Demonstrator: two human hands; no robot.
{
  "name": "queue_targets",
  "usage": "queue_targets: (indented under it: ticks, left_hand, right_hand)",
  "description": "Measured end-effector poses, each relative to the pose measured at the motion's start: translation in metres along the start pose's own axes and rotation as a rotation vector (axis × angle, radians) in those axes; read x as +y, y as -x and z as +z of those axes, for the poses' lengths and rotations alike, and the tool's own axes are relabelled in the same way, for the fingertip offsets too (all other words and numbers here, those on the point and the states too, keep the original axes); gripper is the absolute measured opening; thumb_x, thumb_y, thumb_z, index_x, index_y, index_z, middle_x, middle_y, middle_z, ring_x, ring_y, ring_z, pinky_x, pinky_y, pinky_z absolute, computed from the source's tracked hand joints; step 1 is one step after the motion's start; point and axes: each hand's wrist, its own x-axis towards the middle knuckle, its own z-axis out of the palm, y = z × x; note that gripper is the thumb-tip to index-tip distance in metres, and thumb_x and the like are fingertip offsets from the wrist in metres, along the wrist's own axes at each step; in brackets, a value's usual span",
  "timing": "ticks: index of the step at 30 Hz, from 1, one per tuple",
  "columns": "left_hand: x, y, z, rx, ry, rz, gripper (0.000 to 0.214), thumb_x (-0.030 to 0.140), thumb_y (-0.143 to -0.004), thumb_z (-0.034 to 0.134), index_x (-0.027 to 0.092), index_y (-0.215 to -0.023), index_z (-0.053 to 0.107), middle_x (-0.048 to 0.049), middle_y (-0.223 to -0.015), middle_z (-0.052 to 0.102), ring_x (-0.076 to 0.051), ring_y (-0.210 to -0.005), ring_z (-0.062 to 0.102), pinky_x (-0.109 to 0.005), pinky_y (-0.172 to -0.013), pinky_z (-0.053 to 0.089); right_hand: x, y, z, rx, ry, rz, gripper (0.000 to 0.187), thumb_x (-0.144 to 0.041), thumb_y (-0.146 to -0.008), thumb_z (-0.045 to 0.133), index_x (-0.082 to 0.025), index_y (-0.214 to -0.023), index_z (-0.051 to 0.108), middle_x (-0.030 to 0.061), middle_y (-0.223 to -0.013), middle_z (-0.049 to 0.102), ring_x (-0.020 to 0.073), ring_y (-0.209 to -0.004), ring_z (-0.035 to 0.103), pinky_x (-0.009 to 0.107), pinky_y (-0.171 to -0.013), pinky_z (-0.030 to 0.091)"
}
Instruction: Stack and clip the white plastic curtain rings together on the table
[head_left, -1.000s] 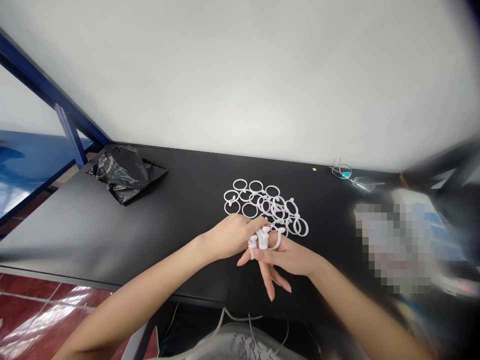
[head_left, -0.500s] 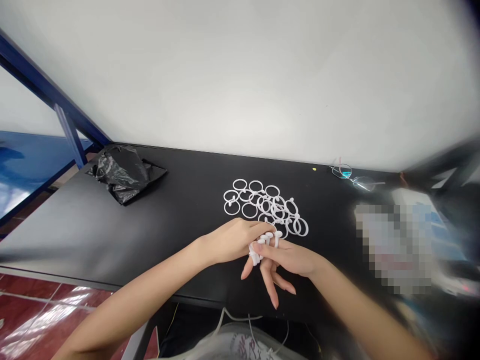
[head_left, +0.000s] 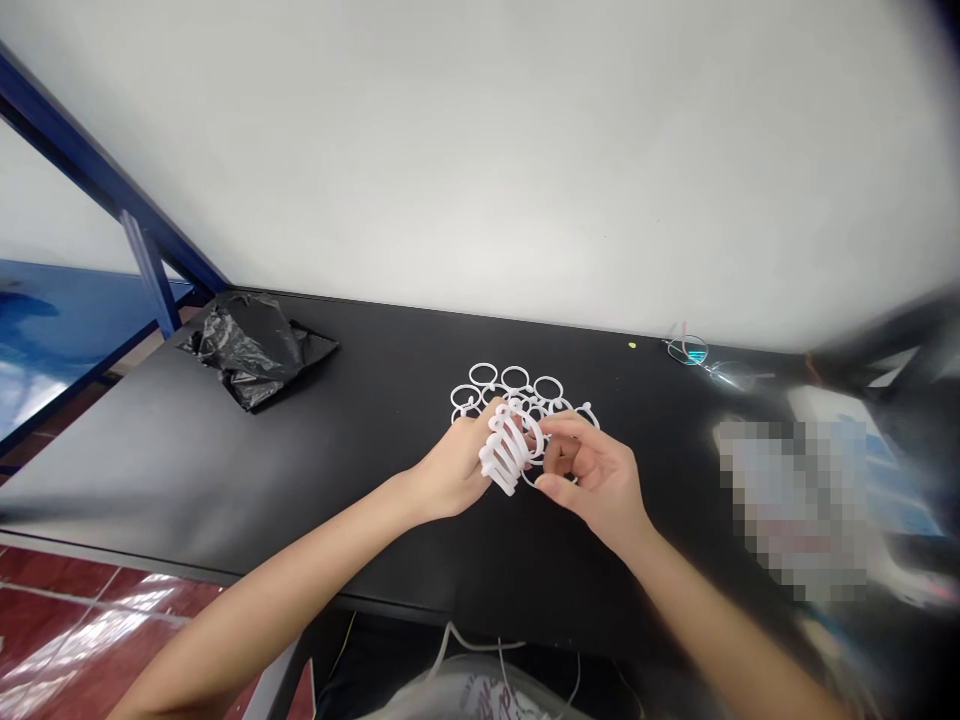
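Near the middle of the black table, my left hand grips a stack of several white plastic rings, held side by side like a coil. My right hand is curled beside the stack, its thumb and fingertips pinching a single white ring against the stack's right end. Just behind both hands lies a loose pile of white rings, partly hidden by the hands.
A crumpled black plastic bag lies at the table's far left. A pair of glasses rests at the far right by the white wall. A blurred patch covers something at the right. Blue metal framing stands on the left.
Both hands lifted and moved back toward the pile. The rings, earlier held low between the fingers, now stand upright as a stack in my left hand; my right fingers curled from spread to pinching.
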Motion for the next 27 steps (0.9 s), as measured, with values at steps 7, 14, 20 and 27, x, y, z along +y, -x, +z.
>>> queue_targets:
  ticks: [7, 14, 20, 27]
  left_hand:
    - [-0.001, 0.001, 0.007, -0.023, 0.001, -0.047, 0.011, 0.013, -0.084, 0.048, 0.019, -0.092, 0.044, 0.0034, -0.078, 0.054, -0.009, -0.062, 0.054, -0.020, -0.058, 0.043]
    - [0.000, 0.001, 0.008, -0.136, -0.075, -0.081, 0.020, 0.024, -0.082, 0.058, 0.020, -0.092, 0.041, 0.0052, -0.072, 0.054, -0.010, -0.056, 0.054, -0.019, -0.053, 0.040]
    - [-0.001, 0.001, 0.006, -0.171, -0.068, -0.100, 0.016, 0.022, -0.086, 0.054, 0.019, -0.100, 0.046, 0.0035, -0.073, 0.060, -0.011, -0.059, 0.059, -0.020, -0.056, 0.043]
    - [-0.001, -0.002, -0.004, -0.247, -0.071, 0.022, 0.021, 0.021, -0.084, 0.055, 0.017, -0.105, 0.053, 0.0006, -0.081, 0.066, -0.012, -0.064, 0.062, -0.021, -0.063, 0.047]
  right_hand:
    - [0.001, 0.012, 0.020, -0.173, 0.020, 0.151, 0.037, -0.016, -0.066, 0.085, -0.021, -0.095, 0.062, -0.0043, -0.066, 0.062, 0.0092, -0.054, 0.057, 0.019, -0.047, 0.046]
    - [-0.001, 0.011, 0.018, -0.277, -0.005, 0.133, 0.020, -0.033, -0.089, 0.066, -0.016, -0.079, 0.067, 0.0014, -0.068, 0.067, 0.0116, -0.056, 0.063, 0.023, -0.053, 0.052]
    - [-0.004, 0.009, 0.013, -0.322, 0.039, 0.134, 0.053, -0.042, -0.103, 0.035, -0.012, -0.076, 0.069, 0.0061, -0.060, 0.067, 0.0141, -0.057, 0.065, 0.025, -0.054, 0.051]
    - [-0.007, 0.008, 0.013, -0.392, 0.082, 0.168, 0.041, -0.044, -0.098, 0.049, -0.013, -0.079, 0.068, 0.0059, -0.070, 0.067, 0.0134, -0.061, 0.063, 0.024, -0.055, 0.052]
